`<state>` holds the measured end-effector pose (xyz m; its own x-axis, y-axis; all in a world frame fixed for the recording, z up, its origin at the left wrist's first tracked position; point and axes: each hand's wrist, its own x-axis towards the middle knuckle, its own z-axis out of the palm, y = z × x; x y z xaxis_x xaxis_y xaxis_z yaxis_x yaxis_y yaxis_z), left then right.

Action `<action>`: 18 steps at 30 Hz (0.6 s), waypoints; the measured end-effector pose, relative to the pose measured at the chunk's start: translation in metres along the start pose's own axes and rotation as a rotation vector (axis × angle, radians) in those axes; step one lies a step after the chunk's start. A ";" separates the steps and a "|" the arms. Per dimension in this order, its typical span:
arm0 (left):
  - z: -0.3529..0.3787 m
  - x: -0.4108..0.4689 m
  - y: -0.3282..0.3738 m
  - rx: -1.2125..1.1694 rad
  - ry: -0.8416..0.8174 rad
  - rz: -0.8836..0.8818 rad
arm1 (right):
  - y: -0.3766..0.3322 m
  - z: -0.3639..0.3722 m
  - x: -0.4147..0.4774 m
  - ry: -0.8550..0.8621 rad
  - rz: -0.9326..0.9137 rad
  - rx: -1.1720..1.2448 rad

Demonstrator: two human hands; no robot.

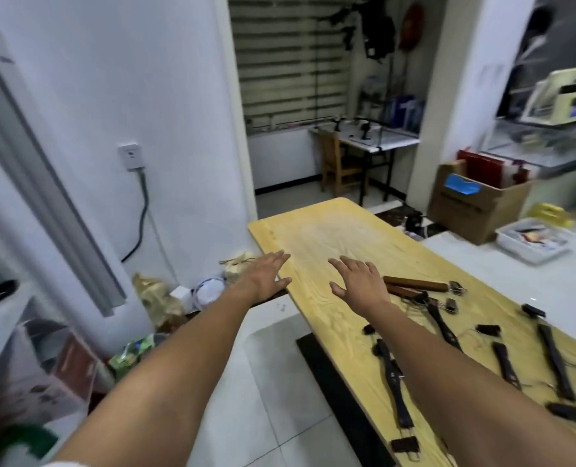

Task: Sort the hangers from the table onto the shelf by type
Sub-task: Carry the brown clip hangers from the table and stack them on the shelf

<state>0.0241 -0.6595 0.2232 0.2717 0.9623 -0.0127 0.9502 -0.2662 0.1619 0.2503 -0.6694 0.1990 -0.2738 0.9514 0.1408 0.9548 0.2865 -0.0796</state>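
Observation:
Several dark clip hangers lie scattered on the long pale wooden table (317, 230). One dark clip hanger (394, 385) lies near the table's front edge, another dark hanger (556, 362) lies further right. Two brown wooden bar hangers (414, 285) with metal clips lie just right of my right hand. My right hand (357, 279) hovers over the table with fingers spread and holds nothing. My left hand (266, 274) stretches out flat over the table's left edge, also empty. The image is motion-blurred. No shelf is clearly identifiable.
A white wall with a socket (131, 156) stands to the left, with bags and clutter (158, 298) on the floor below. A cardboard box (478, 203) and a plastic bin (532, 242) sit on the floor at the right. A desk and wooden chair (340, 163) stand behind.

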 end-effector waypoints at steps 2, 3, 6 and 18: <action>0.005 0.028 0.011 0.011 -0.020 0.062 | 0.020 0.003 0.002 -0.012 0.078 -0.009; 0.007 0.042 0.016 0.017 -0.033 0.099 | 0.028 0.004 0.004 -0.016 0.113 -0.013; 0.013 0.078 0.026 0.042 -0.074 0.189 | 0.050 0.008 0.008 -0.018 0.214 -0.009; 0.041 0.179 0.048 0.016 -0.151 0.412 | 0.098 0.028 0.013 -0.058 0.525 -0.018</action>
<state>0.1242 -0.5026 0.1883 0.6470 0.7566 -0.0947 0.7595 -0.6285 0.1679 0.3368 -0.6258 0.1653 0.2361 0.9712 0.0319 0.9668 -0.2314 -0.1082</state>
